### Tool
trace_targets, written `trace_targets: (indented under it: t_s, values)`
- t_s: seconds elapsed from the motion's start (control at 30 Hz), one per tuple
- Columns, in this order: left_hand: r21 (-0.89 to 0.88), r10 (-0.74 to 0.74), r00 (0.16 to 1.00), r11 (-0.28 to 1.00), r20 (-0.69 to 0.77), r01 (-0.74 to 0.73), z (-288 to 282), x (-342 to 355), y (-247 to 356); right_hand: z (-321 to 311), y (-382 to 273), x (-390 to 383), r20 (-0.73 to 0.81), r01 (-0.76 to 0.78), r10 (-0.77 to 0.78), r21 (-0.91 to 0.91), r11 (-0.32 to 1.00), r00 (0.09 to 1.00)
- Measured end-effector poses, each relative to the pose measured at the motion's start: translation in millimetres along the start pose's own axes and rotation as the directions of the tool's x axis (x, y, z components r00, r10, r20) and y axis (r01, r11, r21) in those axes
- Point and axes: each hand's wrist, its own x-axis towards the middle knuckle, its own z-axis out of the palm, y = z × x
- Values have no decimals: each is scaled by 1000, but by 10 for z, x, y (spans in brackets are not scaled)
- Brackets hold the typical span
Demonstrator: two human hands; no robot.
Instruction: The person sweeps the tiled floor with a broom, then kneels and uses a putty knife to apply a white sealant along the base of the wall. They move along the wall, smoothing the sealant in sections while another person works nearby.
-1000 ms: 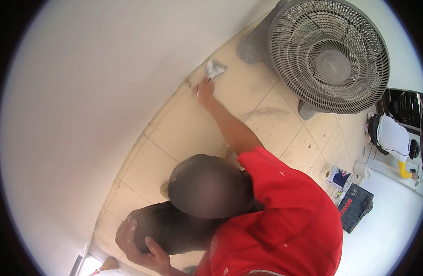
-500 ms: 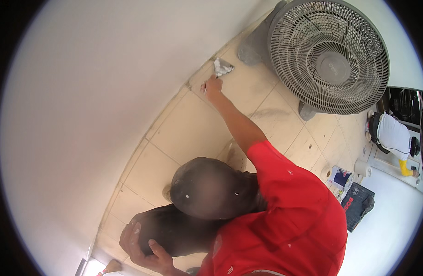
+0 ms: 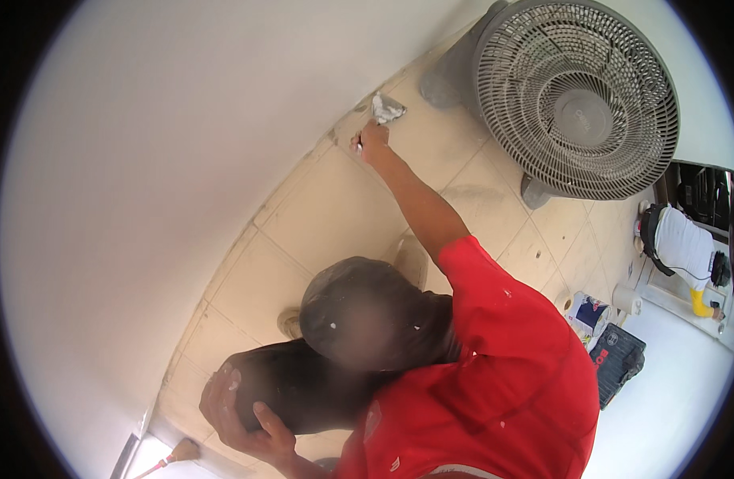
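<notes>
My right hand [image 3: 373,140] reaches far out over the tiled floor beside the wall's foot, closed round the handle of a putty knife [image 3: 388,108]. White paste lies heaped on its flat blade, and white smears show on the fingers. At lower left, my left hand [image 3: 251,423] rests on my bent knee [image 3: 263,383] in dark trousers, thumb apart from the fingers. One fingertip carries a white smudge. My other knee [image 3: 367,319] sits just above it, dotted with white specks.
A white wall [image 3: 167,176] runs along the left. A large grey fan [image 3: 579,104] stands beyond my right arm. Farther right are a bucket [image 3: 592,313], a dark tool case [image 3: 618,363] and a bending co-worker [image 3: 682,239]. A broom [image 3: 182,452] lies at lower left.
The whole view has shifted slightly, bringing more of the broom in. My right hand keeps the putty knife near the same floor spot; my left hand stays on my knee.
</notes>
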Motion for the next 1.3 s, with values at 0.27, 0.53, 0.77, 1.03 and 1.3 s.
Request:
trace_targets:
  t_s: [0.27,0.53,0.77,1.03,1.3]
  values:
    - [-9,0,999,1000,-32,0,-78,-120,-55,-661,351,-869,220,383,-315,-464,799,923]
    - [28,74,997,997,-14,-74,-73,-70,-63,-931,-79,-1163,557,537,26,-811,230,830]
    - [3,22,1000,1000,-15,-22,-79,-132,-55,-724,-1019,-303,540,549,-130,-834,47,832]
    - [-80,17,999,997,-33,-19,-4,-109,75,-1843,-780,224,404,374,-421,-914,-155,812]
    - [-85,104,969,993,223,-87,-48,448,367,-2371,194,-1353,246,345,-401,-919,194,882]
